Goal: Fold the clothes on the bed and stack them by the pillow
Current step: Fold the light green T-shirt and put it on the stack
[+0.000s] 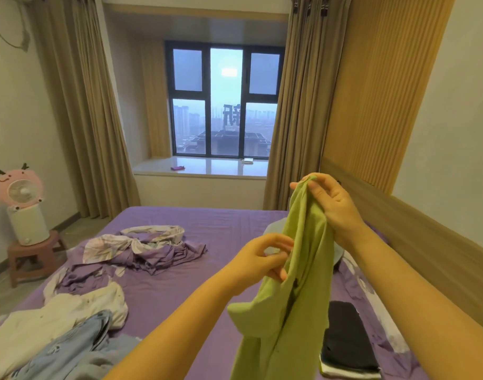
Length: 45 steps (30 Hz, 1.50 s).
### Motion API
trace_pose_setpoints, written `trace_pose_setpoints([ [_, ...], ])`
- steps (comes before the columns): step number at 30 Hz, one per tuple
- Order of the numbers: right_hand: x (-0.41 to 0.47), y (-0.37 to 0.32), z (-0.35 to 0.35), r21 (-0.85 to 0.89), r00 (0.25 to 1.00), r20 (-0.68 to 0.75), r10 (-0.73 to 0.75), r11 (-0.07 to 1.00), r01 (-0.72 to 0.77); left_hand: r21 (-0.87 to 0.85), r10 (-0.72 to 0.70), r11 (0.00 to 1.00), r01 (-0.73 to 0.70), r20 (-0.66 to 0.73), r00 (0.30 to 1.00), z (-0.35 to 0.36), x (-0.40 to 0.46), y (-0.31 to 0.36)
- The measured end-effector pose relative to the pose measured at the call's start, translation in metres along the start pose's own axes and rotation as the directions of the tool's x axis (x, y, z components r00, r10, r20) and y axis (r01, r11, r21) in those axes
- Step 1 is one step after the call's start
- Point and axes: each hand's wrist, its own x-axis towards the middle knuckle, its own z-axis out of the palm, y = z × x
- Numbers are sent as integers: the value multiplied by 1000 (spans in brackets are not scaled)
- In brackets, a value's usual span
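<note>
I hold a green shirt (289,283) above the purple bed (207,229): soft, light, limp, best taken at its shoulder seams. My right hand (330,204) pinches its top; my left hand (265,259) grips mid-cloth. A dark folded stack (347,338) lies right of the shirt.

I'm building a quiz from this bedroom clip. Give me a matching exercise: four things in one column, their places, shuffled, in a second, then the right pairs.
Things:
1. green garment
2. black folded garment
3. pink fan
4. light blue garment

Places:
A. on a stool beside the bed
B. held up by the left hand and the right hand
C. lying unfolded at the bed's near left
D. lying folded on the bed's right side

Pairs: 1-B, 2-D, 3-A, 4-C
</note>
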Motion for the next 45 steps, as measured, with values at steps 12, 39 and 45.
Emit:
trace_pose_setpoints([
  [12,8,-7,-9,360,994,-39,103,929,-82,489,374,851,-193,-305,876,35,20,-3],
  [39,-2,12,-50,-854,946,91,311,514,-86,650,157,736,190,-437,886,-97,17,44],
  [45,-11,9,-72,-928,791,100,604,344,-146,535,95,816,219,-499,861,-142,-4,54],
])
